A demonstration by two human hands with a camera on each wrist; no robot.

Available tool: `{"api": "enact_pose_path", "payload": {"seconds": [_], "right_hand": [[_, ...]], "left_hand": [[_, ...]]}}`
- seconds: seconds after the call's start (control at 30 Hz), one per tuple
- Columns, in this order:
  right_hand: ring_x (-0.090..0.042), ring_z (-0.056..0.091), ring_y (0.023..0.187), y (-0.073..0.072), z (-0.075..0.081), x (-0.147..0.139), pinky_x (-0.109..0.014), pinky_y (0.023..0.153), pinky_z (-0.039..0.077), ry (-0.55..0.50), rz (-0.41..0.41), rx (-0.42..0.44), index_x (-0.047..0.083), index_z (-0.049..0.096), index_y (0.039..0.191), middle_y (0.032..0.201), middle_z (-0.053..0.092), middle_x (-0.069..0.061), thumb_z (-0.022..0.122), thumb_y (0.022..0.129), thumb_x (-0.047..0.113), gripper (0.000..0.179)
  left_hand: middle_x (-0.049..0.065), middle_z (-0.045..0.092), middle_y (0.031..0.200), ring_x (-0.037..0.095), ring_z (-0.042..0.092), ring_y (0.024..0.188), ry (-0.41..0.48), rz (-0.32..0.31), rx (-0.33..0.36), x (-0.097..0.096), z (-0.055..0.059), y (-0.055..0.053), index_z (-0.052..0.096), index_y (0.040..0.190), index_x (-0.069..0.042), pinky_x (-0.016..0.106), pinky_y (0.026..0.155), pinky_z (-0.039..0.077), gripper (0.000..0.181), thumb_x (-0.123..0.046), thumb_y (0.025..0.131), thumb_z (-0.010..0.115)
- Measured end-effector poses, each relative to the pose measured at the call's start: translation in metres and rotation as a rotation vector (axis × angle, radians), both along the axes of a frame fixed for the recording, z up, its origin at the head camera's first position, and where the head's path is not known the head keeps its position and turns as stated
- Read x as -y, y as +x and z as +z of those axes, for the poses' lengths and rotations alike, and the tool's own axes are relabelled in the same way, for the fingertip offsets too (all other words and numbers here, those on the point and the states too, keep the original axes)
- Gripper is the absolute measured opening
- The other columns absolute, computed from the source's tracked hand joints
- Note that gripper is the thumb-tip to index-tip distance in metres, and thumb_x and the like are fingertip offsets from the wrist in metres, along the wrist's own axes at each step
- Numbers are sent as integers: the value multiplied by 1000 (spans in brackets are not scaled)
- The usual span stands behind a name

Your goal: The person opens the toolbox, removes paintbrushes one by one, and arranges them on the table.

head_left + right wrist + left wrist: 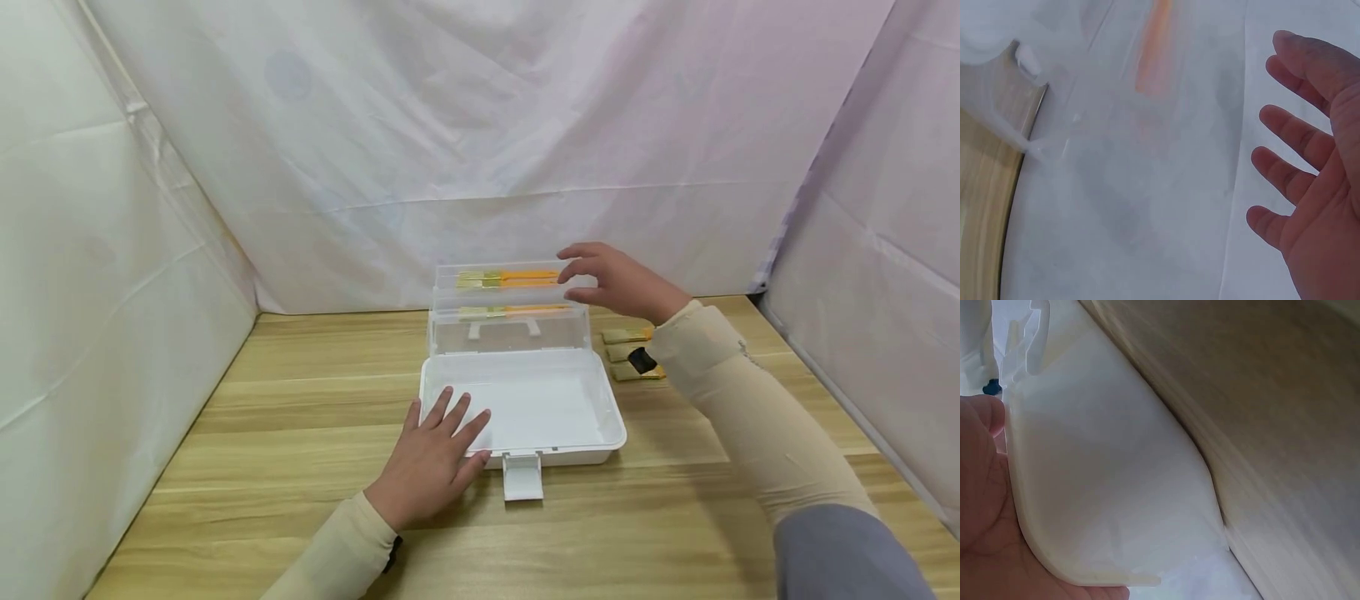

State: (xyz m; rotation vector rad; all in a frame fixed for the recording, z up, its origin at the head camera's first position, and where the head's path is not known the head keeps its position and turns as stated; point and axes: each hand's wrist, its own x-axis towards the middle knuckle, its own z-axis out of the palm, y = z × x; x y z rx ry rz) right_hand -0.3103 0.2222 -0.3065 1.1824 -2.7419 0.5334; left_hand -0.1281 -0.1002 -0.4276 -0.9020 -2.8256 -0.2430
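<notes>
The left grip (pixel 431 475) is resting splayed on the white toolbox (pixel 585 457) at lower centre; the right grip (pixel 618 283) is hovering, relaxed and empty. Likely light and stiff, the toolbox is favouring a hold by its rim (pixel 613 400).

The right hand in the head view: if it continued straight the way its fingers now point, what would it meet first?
Probably the upper clear tray with orange-handled brushes. In that view, the right hand overlaps the tray's end, but depth is unclear; it might pass above.
</notes>
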Motion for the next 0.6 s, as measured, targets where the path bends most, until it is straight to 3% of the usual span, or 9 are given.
{"api": "enact_pose_path", "payload": {"seconds": [0.27, 0.6], "right_hand": [[-37, 41, 134, -19, -3, 29, -53, 106, 36, 6, 83, 34, 4, 72, 110, 142, 50, -17, 73, 92, 15, 21], [-34, 40, 136, -34, -15, 49, -50, 107, 37, 58, 45, 127, 11, 72, 113, 146, 48, -16, 70, 95, 21, 21]], "left_hand": [[14, 44, 152, 37, 27, 146, -4, 15, -11, 1, 0, 2, 52, 146, -20, 70, 106, 24, 53, -50, 105, 39], [15, 45, 151, 37, 28, 145, -1, 9, -10, -1, 0, 4, 53, 146, -20, 70, 106, 24, 52, -49, 105, 39]]}}
